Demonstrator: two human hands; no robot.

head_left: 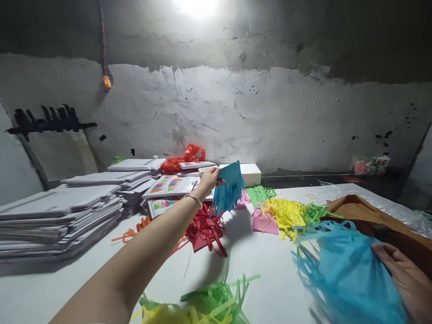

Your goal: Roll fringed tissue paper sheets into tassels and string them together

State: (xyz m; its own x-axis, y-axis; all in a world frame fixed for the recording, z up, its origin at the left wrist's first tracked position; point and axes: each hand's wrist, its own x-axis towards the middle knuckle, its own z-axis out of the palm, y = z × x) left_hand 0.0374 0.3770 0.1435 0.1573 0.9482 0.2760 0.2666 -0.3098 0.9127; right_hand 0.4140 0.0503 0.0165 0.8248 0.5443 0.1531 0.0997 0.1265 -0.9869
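My left hand (209, 177), with a bangle at the wrist, reaches far over the table and pinches the top corner of a dark blue fringed paper sheet (231, 182). The sheet hangs with its strips pointing down, above red fringed paper (205, 227). At the lower right, my right hand (403, 270) grips a light blue fringed paper bundle (354, 265), its loose strips spread to the left; part of this hand is cut off by the frame edge. Green fringed paper (219, 294) and yellow fringed paper (168, 314) lie at the near edge between my arms.
Stacks of white flat cartons (57, 220) stand on the left. Behind my left hand are printed boxes (168, 185), a red plastic bag (195, 153) and a white box (253, 174). Yellow fringe (285, 213), pink paper (265, 224) and brown material (354, 204) lie right.
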